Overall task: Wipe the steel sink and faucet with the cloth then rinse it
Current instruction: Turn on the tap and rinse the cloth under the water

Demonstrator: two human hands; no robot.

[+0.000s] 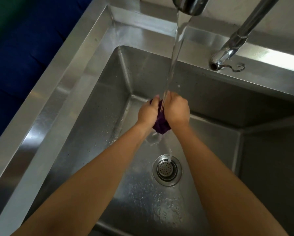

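A dark purple cloth (161, 124) is bunched between my two hands over the middle of the steel sink (95, 106). My left hand (147, 113) grips its left side and my right hand (177, 110) grips its right side. The faucet spout (188, 5) is at the top of the view, and a stream of water (174, 53) runs from it onto the cloth between my hands. Water drips from the cloth's lower end down to the round drain strainer (167, 170).
A second steel tap (231, 46) lies over the sink's back rim at the upper right, with a small puddle beside its mouth. The sink's wide left rim (45, 92) borders a dark blue surface (23, 53). Droplets cover the basin floor.
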